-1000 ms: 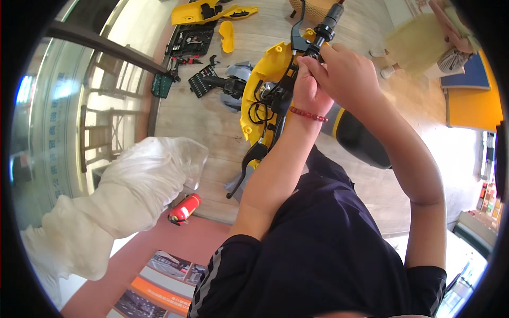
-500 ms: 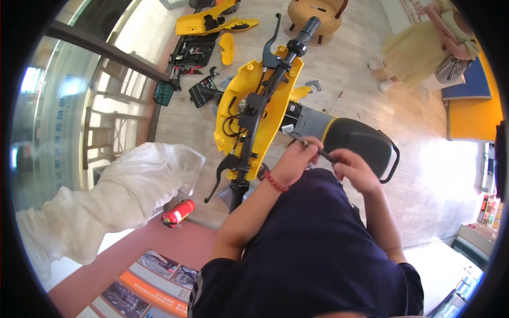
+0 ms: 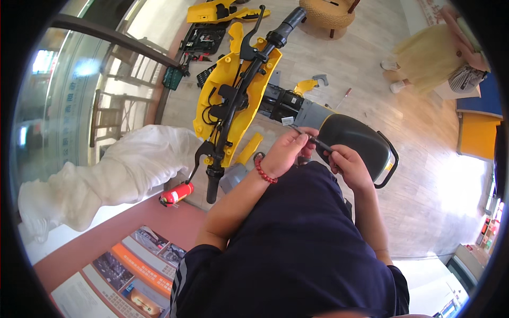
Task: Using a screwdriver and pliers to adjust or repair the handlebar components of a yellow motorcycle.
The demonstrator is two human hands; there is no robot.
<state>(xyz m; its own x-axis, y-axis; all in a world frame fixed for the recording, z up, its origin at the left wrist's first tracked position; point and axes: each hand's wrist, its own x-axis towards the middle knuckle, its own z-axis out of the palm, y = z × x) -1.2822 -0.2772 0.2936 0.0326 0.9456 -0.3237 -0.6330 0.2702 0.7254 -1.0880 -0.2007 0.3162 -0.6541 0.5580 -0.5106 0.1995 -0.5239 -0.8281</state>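
Note:
A slim dark rod-shaped tool point(image 3: 321, 145) is held between my two hands in front of my body; its exact kind is too small to tell. My left hand point(image 3: 286, 151), with a red bead bracelet at the wrist, is closed round its thinner, greyish end. The fingers of my right hand point(image 3: 347, 163) pinch the thicker black end. Just beyond them is the black seat point(image 3: 351, 142) of a partly stripped scooter. To the left stand its black handlebar point(image 3: 237, 95) and yellow front shell point(image 3: 212, 79), with wires and dark fittings exposed.
Loose yellow panels point(image 3: 209, 12), an open tool case point(image 3: 204, 38) and a screwdriver point(image 3: 346, 94) lie on the floor. A wicker chair point(image 3: 328, 13) stands at the far side. A red fire extinguisher point(image 3: 177, 194) and a white-covered object point(image 3: 122, 167) are at left. A person point(image 3: 429, 58) stands at far right.
My view has shifted, so the handlebar sits further left. My right hand's fingers have closed in on the tool's black end. Both hands still hold the tool.

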